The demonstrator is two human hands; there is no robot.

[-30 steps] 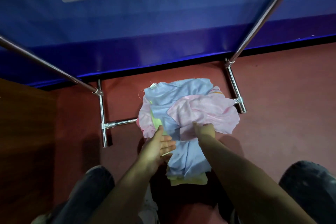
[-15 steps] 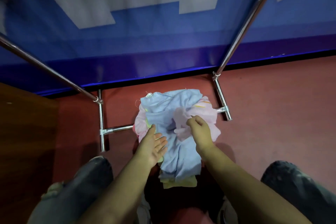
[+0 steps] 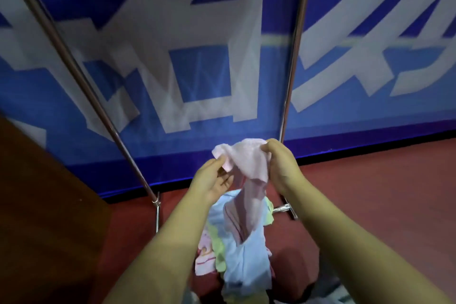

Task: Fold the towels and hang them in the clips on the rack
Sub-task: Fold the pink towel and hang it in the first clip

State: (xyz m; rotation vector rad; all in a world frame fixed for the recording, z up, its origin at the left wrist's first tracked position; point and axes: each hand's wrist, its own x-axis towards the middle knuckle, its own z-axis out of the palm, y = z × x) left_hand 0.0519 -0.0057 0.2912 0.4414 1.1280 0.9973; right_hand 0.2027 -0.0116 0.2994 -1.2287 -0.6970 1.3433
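Red floor (image 3: 370, 205) is carrying a messy pile of towels (image 3: 243, 259), blue, pink and green, sitting between the rack's metal feet (image 3: 286, 209).

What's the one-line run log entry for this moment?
stage: pick-up | right hand: grips pink towel | left hand: touches its edge | towel pile: on floor | hung: none visible

Bare forearms, no sleeves showing

Both hands, left hand (image 3: 212, 181) and right hand (image 3: 280, 164), hold pink towel (image 3: 249, 163) above pile (image 3: 243, 254).
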